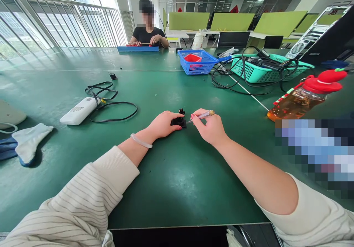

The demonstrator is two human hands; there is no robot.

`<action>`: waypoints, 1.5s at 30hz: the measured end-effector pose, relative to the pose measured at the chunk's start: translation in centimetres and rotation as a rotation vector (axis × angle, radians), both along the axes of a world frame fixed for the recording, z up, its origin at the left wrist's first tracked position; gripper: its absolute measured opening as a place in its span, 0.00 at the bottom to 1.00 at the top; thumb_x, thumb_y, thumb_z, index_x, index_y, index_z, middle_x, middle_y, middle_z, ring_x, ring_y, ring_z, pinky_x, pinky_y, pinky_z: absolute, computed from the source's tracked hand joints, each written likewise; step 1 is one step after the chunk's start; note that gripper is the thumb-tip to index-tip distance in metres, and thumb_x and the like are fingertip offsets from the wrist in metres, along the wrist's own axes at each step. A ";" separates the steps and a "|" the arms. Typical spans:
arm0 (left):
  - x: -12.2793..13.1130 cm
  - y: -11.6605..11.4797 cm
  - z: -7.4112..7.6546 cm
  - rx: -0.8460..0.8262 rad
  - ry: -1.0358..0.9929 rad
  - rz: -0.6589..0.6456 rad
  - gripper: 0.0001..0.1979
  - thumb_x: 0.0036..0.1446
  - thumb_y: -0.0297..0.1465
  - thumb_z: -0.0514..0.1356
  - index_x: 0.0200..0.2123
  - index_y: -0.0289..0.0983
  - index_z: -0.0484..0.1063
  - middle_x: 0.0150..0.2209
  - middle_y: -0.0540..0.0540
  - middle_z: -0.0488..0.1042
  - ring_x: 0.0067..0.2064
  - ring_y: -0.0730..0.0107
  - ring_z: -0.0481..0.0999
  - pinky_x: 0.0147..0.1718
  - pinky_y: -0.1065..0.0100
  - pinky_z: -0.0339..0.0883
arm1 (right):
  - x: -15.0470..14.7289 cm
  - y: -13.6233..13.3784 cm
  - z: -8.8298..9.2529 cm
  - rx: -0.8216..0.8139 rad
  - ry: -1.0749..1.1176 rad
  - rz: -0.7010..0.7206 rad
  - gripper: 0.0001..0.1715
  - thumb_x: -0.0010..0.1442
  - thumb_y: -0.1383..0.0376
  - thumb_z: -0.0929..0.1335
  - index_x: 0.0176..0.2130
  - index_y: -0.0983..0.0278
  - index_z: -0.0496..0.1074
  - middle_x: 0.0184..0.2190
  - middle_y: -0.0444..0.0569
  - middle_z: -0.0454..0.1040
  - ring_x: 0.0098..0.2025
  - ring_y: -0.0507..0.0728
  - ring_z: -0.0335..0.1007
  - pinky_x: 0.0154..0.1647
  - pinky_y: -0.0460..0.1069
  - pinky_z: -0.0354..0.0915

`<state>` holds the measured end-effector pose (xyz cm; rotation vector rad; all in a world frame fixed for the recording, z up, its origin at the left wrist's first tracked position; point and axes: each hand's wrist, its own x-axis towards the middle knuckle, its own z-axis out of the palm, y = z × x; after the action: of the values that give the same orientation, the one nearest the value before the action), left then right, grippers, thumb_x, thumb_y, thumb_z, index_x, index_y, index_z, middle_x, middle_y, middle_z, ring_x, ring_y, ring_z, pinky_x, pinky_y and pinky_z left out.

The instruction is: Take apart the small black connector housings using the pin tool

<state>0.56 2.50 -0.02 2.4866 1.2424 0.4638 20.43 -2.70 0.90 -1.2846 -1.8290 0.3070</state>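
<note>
My left hand (163, 124) rests on the green table (171, 180) with its fingers closed on a small black part (179, 121), holding it down. My right hand (208, 127) is just right of it, pinching a thin screwdriver (201, 116) with a clear pinkish handle and a brown cap. The tool's metal tip points left at the black part. A tiny black piece (181, 111) lies just behind the part.
A white power bank (80, 110) with a black cable (110, 107) lies to the left, gloves (27, 140) farther left. A bottle with a red lid (306, 96) lies at right. A blue basket (197, 62) and a teal basket (262, 70) sit behind. A person works at the far end.
</note>
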 end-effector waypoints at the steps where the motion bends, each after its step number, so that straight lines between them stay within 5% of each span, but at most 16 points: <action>1: 0.0 0.0 0.0 0.002 0.003 0.000 0.26 0.56 0.38 0.65 0.58 0.45 0.72 0.48 0.44 0.79 0.52 0.54 0.75 0.52 0.57 0.70 | 0.0 0.1 0.0 -0.033 0.016 0.008 0.18 0.64 0.55 0.62 0.27 0.59 0.70 0.24 0.45 0.74 0.27 0.56 0.68 0.33 0.50 0.62; 5: 0.0 0.1 0.0 0.006 0.008 -0.008 0.27 0.56 0.38 0.66 0.59 0.44 0.72 0.48 0.44 0.79 0.52 0.54 0.75 0.53 0.58 0.69 | 0.1 0.1 0.0 -0.108 0.012 0.023 0.18 0.64 0.56 0.61 0.27 0.59 0.69 0.23 0.44 0.73 0.23 0.54 0.64 0.28 0.50 0.59; 11: 0.0 0.0 0.0 -0.012 -0.006 -0.016 0.27 0.55 0.39 0.67 0.58 0.45 0.72 0.49 0.45 0.79 0.53 0.53 0.74 0.53 0.56 0.69 | -0.3 -0.5 0.0 0.028 -0.009 0.100 0.14 0.62 0.59 0.63 0.28 0.58 0.71 0.28 0.47 0.76 0.36 0.59 0.71 0.43 0.54 0.64; 18: 0.1 -0.1 0.1 -0.016 -0.035 -0.044 0.25 0.55 0.41 0.66 0.57 0.47 0.73 0.47 0.47 0.80 0.52 0.53 0.75 0.52 0.57 0.70 | -0.4 -0.3 -0.1 -0.069 -0.047 0.254 0.10 0.60 0.62 0.64 0.30 0.57 0.73 0.30 0.44 0.78 0.35 0.58 0.72 0.47 0.54 0.64; 27: 0.1 -0.1 -0.1 0.010 -0.019 -0.039 0.27 0.55 0.40 0.65 0.59 0.44 0.72 0.51 0.45 0.79 0.53 0.54 0.74 0.52 0.57 0.69 | 0.0 -0.4 0.0 0.019 0.090 0.042 0.13 0.62 0.59 0.63 0.29 0.59 0.72 0.28 0.46 0.76 0.34 0.58 0.71 0.40 0.53 0.65; 33: 0.0 -0.1 -0.1 0.029 -0.044 -0.071 0.24 0.57 0.39 0.64 0.57 0.45 0.73 0.51 0.47 0.79 0.53 0.55 0.74 0.53 0.56 0.69 | -0.2 0.3 -0.4 -0.159 0.099 0.120 0.11 0.62 0.60 0.64 0.31 0.59 0.73 0.30 0.45 0.77 0.33 0.56 0.72 0.36 0.50 0.64; 39: 0.0 -0.4 0.2 0.146 -0.189 -0.077 0.19 0.60 0.38 0.60 0.54 0.43 0.74 0.51 0.46 0.79 0.53 0.57 0.74 0.56 0.55 0.66 | 0.2 0.6 -0.9 -0.083 0.354 0.160 0.12 0.62 0.55 0.67 0.33 0.60 0.73 0.28 0.44 0.75 0.33 0.55 0.72 0.38 0.51 0.68; 42: 0.2 -0.5 0.2 0.214 -0.229 0.043 0.21 0.62 0.33 0.56 0.58 0.42 0.70 0.51 0.44 0.77 0.54 0.57 0.72 0.57 0.55 0.65 | 0.6 1.1 -1.1 0.011 0.579 0.093 0.15 0.61 0.51 0.68 0.37 0.59 0.73 0.29 0.43 0.74 0.30 0.53 0.70 0.37 0.51 0.70; 45: 0.4 -0.7 0.0 0.211 -0.114 0.272 0.24 0.63 0.30 0.53 0.63 0.41 0.64 0.51 0.40 0.74 0.52 0.53 0.71 0.55 0.52 0.65 | 0.9 1.6 -1.4 -0.029 0.579 -0.034 0.14 0.59 0.51 0.70 0.38 0.59 0.74 0.32 0.44 0.75 0.30 0.52 0.70 0.37 0.51 0.69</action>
<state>0.93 1.79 0.01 2.4239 1.5643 0.8319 21.34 -1.09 -0.45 -1.0972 -1.3118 0.6176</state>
